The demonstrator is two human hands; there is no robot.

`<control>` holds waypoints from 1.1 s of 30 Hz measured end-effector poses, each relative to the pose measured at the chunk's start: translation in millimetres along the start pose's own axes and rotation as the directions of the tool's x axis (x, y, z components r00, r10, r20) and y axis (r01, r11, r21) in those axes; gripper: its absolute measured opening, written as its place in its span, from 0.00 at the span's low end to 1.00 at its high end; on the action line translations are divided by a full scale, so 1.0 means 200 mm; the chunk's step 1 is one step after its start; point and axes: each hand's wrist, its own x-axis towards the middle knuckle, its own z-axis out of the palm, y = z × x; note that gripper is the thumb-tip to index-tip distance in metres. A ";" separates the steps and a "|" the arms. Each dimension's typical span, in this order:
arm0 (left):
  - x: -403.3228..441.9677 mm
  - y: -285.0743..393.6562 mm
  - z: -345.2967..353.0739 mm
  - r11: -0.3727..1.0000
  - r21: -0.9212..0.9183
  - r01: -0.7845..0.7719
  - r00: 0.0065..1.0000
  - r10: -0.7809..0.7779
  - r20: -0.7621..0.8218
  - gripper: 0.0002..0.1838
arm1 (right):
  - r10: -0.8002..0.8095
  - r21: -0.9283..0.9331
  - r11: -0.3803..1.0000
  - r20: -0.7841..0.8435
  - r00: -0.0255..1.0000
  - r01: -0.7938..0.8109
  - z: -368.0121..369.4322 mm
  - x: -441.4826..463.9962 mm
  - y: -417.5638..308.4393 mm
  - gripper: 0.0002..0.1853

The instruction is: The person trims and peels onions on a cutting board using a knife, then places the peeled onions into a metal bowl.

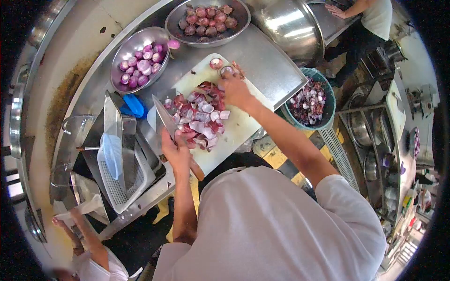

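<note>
My left hand (176, 149) is closed round a knife (165, 114), its blade pointing up and away at the left of the cutting board (243, 122). At the board's upper part, the fingers of my right hand (234, 90) are on a piece of onion (226, 71), partly hidden by them. Another onion piece (216, 63) lies just beyond. Between my hands spreads a heap of onion skins and scraps (201, 117). Peeled purple onions fill a metal bowl (116, 70) at the upper left. Unpeeled onions sit in a second metal bowl (213, 43) at the top.
Onion peelings fill a lined bin (330, 112) right of the table. A white basket (117, 196) and a blue object (134, 106) are at the left. A large metal pot (290, 30) stands at the top. Two other people are near, at the upper right and lower left.
</note>
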 end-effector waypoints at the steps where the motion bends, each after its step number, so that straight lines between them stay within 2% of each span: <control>1: -0.01 0.03 0.02 1.000 0.001 0.029 1.000 -0.029 0.001 0.16 | 0.084 0.003 0.996 -0.004 0.996 -0.084 0.05 -0.02 -0.03 0.23; 2: -0.01 0.03 0.02 1.000 0.001 0.026 1.000 -0.026 0.006 0.16 | 0.167 0.006 0.986 -0.006 0.986 -0.167 0.06 -0.03 -0.05 0.21; 4: -0.01 0.04 0.02 1.000 0.022 0.008 0.998 -0.009 0.067 0.15 | 0.144 0.041 0.989 -0.048 0.988 -0.142 0.04 -0.07 -0.01 0.21; 5: -0.01 0.03 0.02 1.000 0.021 0.008 0.998 -0.009 0.068 0.15 | 0.238 0.354 0.910 -0.012 0.971 -0.218 0.02 -0.09 0.01 0.20; 6: 0.00 0.02 0.02 0.998 0.046 0.041 0.993 -0.045 0.105 0.16 | 0.312 0.625 0.730 0.052 0.949 -0.275 0.01 -0.10 0.04 0.19; 7: 0.00 0.02 0.02 0.995 0.069 0.073 0.987 -0.082 0.137 0.16 | 0.308 0.622 0.734 0.053 0.950 -0.272 -0.01 -0.13 0.06 0.19; 8: 0.00 0.01 0.02 0.995 0.067 0.078 0.987 -0.086 0.132 0.16 | 0.399 0.929 0.171 0.239 0.885 -0.328 -0.04 -0.17 0.07 0.17; 9: 0.00 0.01 0.03 0.976 0.144 0.166 0.951 -0.197 0.239 0.16 | 0.354 0.846 -0.466 0.447 0.822 -0.259 -0.05 -0.21 0.06 0.17; 10: 0.01 0.01 0.04 0.944 0.230 0.238 0.891 -0.306 0.336 0.17 | 0.355 0.845 -0.466 0.449 0.820 -0.261 -0.06 -0.24 0.04 0.17; 12: 0.00 0.04 0.11 0.939 0.266 0.217 0.866 -0.311 0.391 0.16 | 0.286 0.766 -0.613 0.445 0.849 -0.194 -0.06 -0.28 0.02 0.21; 13: -0.01 0.05 0.15 0.933 0.302 0.195 0.839 -0.318 0.442 0.16 | 0.285 0.673 -0.712 0.539 0.792 -0.202 -0.06 -0.27 0.01 0.21; 14: -0.02 0.08 0.20 0.926 0.338 0.170 0.809 -0.326 0.489 0.15 | 0.294 0.674 -0.713 0.537 0.791 -0.194 -0.06 -0.27 -0.01 0.21; 15: -0.04 0.21 0.25 0.932 0.350 0.091 0.817 -0.271 0.509 0.13 | 0.386 0.741 -0.638 0.544 0.745 -0.210 -0.06 -0.27 -0.04 0.21; 16: -0.04 0.22 0.29 0.932 0.352 0.087 0.815 -0.270 0.513 0.13 | 0.474 0.796 -0.557 0.538 0.697 -0.235 -0.07 -0.26 -0.06 0.22; 17: -0.04 0.21 0.32 0.920 0.392 -0.018 0.807 -0.218 0.548 0.13 | 0.520 0.841 -0.499 0.484 0.703 -0.210 -0.07 -0.26 -0.08 0.23; 18: -0.03 0.20 0.35 0.897 0.426 -0.122 0.793 -0.170 0.584 0.14 | 0.522 0.841 -0.500 0.484 0.702 -0.208 -0.04 -0.26 -0.08 0.23; 19: -0.01 0.13 0.39 0.871 0.449 -0.199 0.786 -0.131 0.604 0.11 | 0.624 0.923 -0.338 0.366 0.690 -0.183 -0.02 -0.25 -0.09 0.23; 20: 0.00 0.13 0.41 0.871 0.449 -0.201 0.785 -0.131 0.605 0.11 | 0.702 0.973 -0.164 0.231 0.674 -0.163 0.01 -0.24 -0.08 0.23; 21: 0.00 0.13 0.42 0.849 0.482 -0.217 0.784 -0.142 0.604 0.10 | 0.703 0.973 -0.164 0.230 0.673 -0.161 0.04 -0.25 -0.08 0.23; 23: 0.02 0.14 0.46 0.825 0.512 -0.239 0.779 -0.152 0.609 0.10 | 0.786 0.981 0.052 0.077 0.613 -0.189 0.04 -0.25 -0.08 0.23; 27: 0.02 0.14 0.52 0.849 0.471 -0.240 0.795 -0.106 0.597 0.11 | 0.804 0.975 0.049 0.090 0.588 -0.216 -0.01 -0.28 -0.14 0.22; 29: 0.01 0.14 0.54 0.856 0.466 -0.222 0.804 -0.109 0.584 0.12 | 0.836 0.962 -0.168 0.254 0.486 -0.214 0.02 -0.28 -0.14 0.23; 30: 0.01 0.14 0.56 0.838 0.496 -0.228 0.815 -0.114 0.568 0.13 | 0.836 0.963 -0.168 0.253 0.486 -0.212 0.04 -0.28 -0.13 0.23; 32: 0.01 0.11 0.58 0.820 0.523 -0.235 0.824 -0.117 0.554 0.13 | 0.816 0.923 -0.290 0.376 0.439 -0.251 0.04 -0.29 -0.13 0.24; 33: 0.00 0.08 0.58 0.804 0.507 -0.311 0.828 -0.032 0.559 0.16 | 0.817 0.923 -0.290 0.376 0.438 -0.252 0.02 -0.29 -0.14 0.24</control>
